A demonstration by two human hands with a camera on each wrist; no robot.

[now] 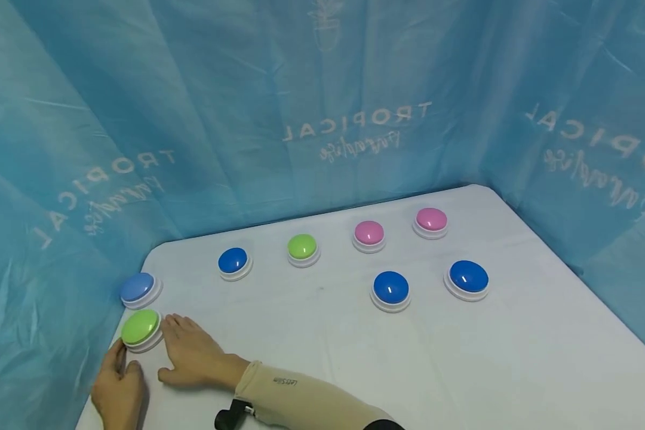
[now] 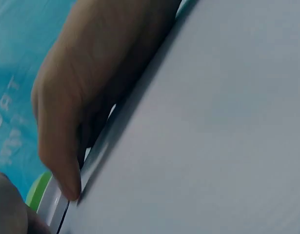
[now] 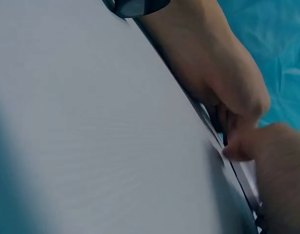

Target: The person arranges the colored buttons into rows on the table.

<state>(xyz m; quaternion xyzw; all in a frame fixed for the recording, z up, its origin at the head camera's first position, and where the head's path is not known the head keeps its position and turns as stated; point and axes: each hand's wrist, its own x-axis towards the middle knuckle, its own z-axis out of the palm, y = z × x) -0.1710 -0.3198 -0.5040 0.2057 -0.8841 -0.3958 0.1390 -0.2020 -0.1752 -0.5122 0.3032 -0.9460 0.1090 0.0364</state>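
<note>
At the table's left edge sits a round push button with a green dome on a white base. My left hand is at its near left side, fingertips touching the base and the thumb held apart. From the right, my right hand lies low over the table, its straight fingers reaching the rim of the base and its thumb spread. The left wrist view shows part of the green button with a fingertip against its white base. Fingers hide much of the button there. A light blue button stands just behind the green one.
Along the back stand a blue button, another green button and two pink buttons. Two more blue buttons are nearer on the right. The white table is bordered by blue printed curtains.
</note>
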